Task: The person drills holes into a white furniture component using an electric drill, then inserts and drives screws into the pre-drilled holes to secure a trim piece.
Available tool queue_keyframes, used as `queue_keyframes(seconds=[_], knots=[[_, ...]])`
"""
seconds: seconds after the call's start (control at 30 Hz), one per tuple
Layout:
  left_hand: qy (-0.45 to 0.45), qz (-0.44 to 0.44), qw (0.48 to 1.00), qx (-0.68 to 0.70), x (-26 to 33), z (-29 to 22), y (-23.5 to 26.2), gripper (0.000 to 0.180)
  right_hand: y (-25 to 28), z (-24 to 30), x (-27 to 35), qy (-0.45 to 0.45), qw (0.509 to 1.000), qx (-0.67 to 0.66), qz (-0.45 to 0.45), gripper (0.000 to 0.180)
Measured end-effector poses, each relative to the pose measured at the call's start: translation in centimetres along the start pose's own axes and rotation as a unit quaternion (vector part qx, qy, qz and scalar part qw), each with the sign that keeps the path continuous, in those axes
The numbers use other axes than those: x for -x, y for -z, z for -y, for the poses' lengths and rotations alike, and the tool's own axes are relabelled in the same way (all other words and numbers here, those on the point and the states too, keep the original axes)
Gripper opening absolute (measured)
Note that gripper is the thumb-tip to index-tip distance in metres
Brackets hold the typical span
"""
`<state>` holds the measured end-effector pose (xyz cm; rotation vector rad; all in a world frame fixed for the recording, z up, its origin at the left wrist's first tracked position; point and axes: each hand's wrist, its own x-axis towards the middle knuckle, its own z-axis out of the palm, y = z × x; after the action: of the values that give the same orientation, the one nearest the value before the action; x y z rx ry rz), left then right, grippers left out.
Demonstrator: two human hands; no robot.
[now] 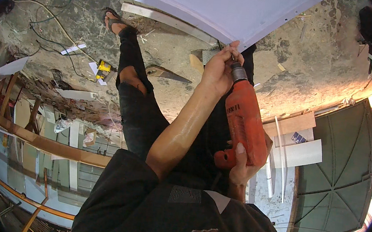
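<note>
My right hand [245,171] is wrapped round the rear of a red power drill [244,118], whose chuck [238,71] points away from me. Just ahead of the chuck, my left hand [220,67] is closed, its fingers bunched round the bit's tip at the corner of a large white panel [234,14]. What those fingers pinch is too small and covered to make out. The panel's straight right edge carries small holes. Between my legs, beyond my left forearm, a handsaw [169,73] lies on the floor.
A long pale strip [169,21] lies under the panel's edge. To the left are a yellow power tool [103,69] and tangled cables [60,49] on the floor. A green metal panel [337,174] and white offcuts [299,152] are at right, a wooden frame [54,144] at lower left.
</note>
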<state>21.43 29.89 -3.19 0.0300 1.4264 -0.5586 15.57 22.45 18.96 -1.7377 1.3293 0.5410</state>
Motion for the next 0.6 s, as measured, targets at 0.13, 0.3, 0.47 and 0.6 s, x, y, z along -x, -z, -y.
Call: queue_keyframes(seconds=[0.13,0.3,0.47,0.6], knots=[[-0.003,-0.008,1.000,0.004,0.2,0.1,-0.3,0.038,0.0,0.3,-0.3,0.001,1.000,-0.012,0.006,0.061],[-0.003,-0.015,1.000,-0.009,0.0,0.0,-0.3,0.036,0.1,0.9,-0.7,0.017,1.000,0.014,0.014,0.061],[-0.016,-0.004,0.998,-0.067,-0.1,0.0,-0.2,0.032,0.2,0.9,-0.8,0.037,0.999,0.021,0.018,0.060],[-0.013,-0.023,0.997,-0.070,0.1,0.0,-0.6,0.030,0.1,1.2,-0.9,0.004,1.000,0.005,0.011,0.059]])
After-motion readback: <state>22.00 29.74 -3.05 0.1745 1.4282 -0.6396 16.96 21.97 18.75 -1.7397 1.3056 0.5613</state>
